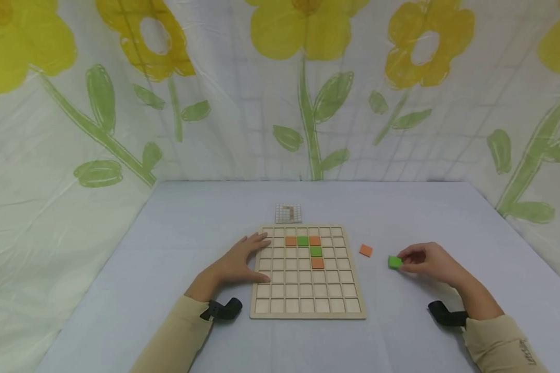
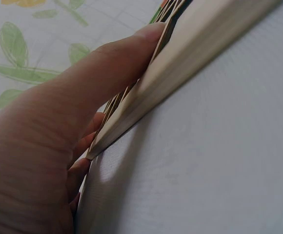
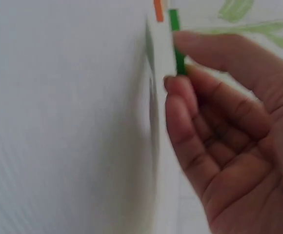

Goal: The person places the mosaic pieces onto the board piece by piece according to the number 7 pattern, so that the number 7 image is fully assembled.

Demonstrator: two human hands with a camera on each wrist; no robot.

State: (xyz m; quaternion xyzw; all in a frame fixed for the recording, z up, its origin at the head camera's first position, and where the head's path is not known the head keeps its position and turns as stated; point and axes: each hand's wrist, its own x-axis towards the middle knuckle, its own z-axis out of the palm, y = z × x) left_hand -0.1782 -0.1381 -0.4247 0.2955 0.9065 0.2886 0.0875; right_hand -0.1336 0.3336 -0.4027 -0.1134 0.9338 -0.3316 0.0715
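A wooden grid board [image 1: 308, 315] lies on the table, with square recesses. Three orange tiles and two green ones sit in it: a row of orange, green [image 1: 302, 241], orange near the top, then green and orange [image 1: 317, 263] running down from the row's right end. My left hand [image 1: 240, 259] rests on the board's left edge, thumb and fingers spread along the rim. To the right of the board, my right hand [image 1: 427, 263] pinches a green tile [image 1: 394, 262] between thumb and fingertips, close over the table. A loose orange tile [image 1: 366, 250] lies between that hand and the board.
Behind the board lies a small card [image 1: 288, 213] printed with a grid pattern. A pale cloth covers the table [image 1: 205, 217]. A hanging sheet with yellow flowers [image 1: 303, 31] closes off the back and sides. Each wrist wears a black camera band [image 1: 221, 310].
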